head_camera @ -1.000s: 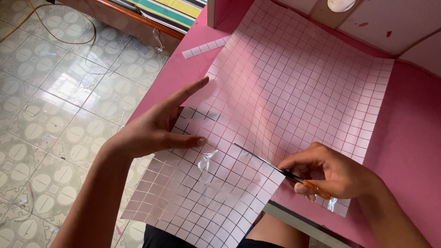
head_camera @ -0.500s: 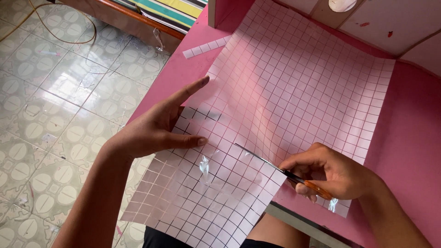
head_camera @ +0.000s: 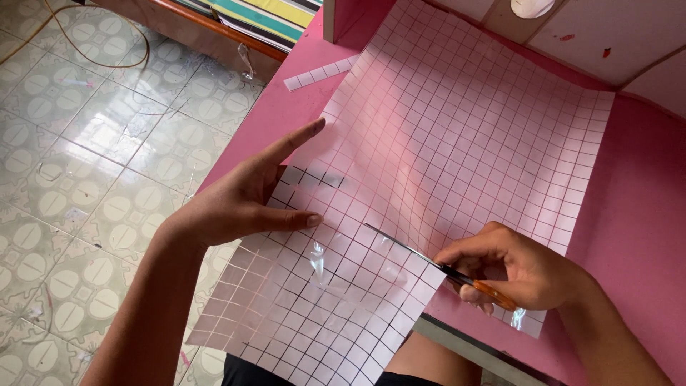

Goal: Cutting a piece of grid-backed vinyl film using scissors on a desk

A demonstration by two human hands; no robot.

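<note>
Seen from the head camera, we have a large gridded sheet (head_camera: 457, 164) spread over the pink tabletop (head_camera: 629, 214), its near part hanging past the tabletop's near edge toward our lap. Our left hand (head_camera: 250, 200) lies open and flat on the sheet's left side, forefinger stretched toward the far edge and thumb pointing inward along a grid line; pressed down like this, it seems to keep the glossy sheet from sliding or curling while it is cut. Our right hand (head_camera: 522, 268) is closed around the orange handles of the scissors (head_camera: 429, 259), near the tabletop's near edge. The blades lie slanted across the sheet, tips pointing toward the left thumb, apparently following a row of squares. A narrow strip (head_camera: 321, 73) of the same gridded material lies apart, by the tabletop's far left edge. Beyond that edge we see tiled floor (head_camera: 86, 143).
</note>
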